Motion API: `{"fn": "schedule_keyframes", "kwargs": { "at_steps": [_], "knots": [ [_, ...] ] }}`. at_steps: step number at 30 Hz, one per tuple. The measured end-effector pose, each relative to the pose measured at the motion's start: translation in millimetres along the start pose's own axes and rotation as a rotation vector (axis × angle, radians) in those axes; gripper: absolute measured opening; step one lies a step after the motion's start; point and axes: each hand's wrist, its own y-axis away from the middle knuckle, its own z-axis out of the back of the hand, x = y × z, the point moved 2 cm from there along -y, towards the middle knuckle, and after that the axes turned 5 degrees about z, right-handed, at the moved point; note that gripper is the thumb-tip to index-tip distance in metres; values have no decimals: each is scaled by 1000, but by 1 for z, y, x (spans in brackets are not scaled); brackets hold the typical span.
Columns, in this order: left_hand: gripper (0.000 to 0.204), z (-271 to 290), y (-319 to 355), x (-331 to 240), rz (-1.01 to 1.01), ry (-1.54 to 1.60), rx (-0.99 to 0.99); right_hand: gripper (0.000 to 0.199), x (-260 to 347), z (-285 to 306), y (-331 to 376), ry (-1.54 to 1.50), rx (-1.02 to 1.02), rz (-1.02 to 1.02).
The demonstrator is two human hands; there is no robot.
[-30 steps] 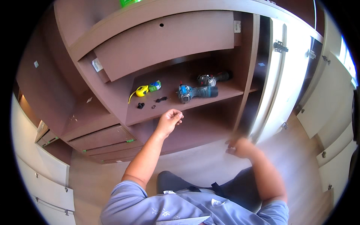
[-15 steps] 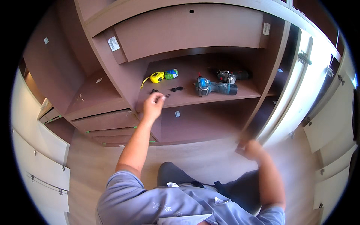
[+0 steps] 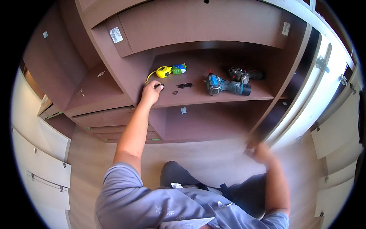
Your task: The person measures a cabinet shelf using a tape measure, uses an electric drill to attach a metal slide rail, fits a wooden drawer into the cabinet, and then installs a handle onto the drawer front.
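Observation:
My left hand reaches up to the brown shelf and its fingers close on a small dark part at the shelf's left end. Close by lie other small black parts and a little ring. A yellow tape measure and a small green and blue box sit just behind my fingers. My right hand is low at the right, blurred, near the bottom edge of the white cabinet door; whether it holds anything is unclear.
A blue cordless drill lies on the shelf's middle, with a second dark drill behind it. Brown drawer units stand to the left, white drawer fronts at far left. My knees rest on the wooden floor.
My left hand has gone up and left onto the shelf and closed on a small dark part. The view has tilted closer to the shelf. My right hand stays low at the door.

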Motion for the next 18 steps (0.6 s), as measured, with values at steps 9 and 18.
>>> {"fn": "schedule_keyframes", "kwargs": {
  "at_steps": [9, 18],
  "knots": [
    [13, -10, 5, 12, -183, 319, -23, 43, 2, 5, -13, -41, 54, -8],
    [30, -13, 30, -40, -336, -87, 207, 38, -4, 2, -20, -72, -17, 129]
  ]
}}
